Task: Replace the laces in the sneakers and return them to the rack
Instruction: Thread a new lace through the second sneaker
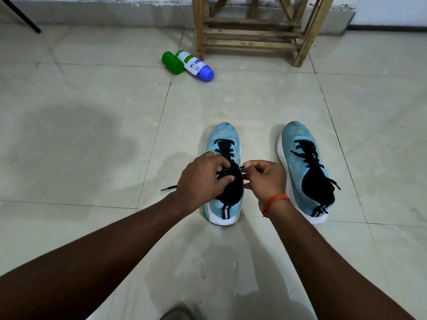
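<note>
— Pinching what, those hands?
— Left hand [203, 176] grips the black lace [224, 173] over the tongue; right hand [263, 179] pinches its other end, one either side of the unfinished sneaker [223, 137] (heel towards the person, toe pointing away).
— And beyond?
— Second sneaker [298, 144] just to the right, parallel, already laced; rack [251, 40] well ahead, past both toes.

Green bottle [172, 63] touching white blue-capped bottle [195, 64], tiled floor [92, 100], black pole [22, 18]

knit mesh sneakers [223, 139] with smooth white soles; rough bare wooden rack [251, 31]; glossy plastic bottles [196, 64]; smooth, faintly shiny floor tiles [92, 93].
</note>
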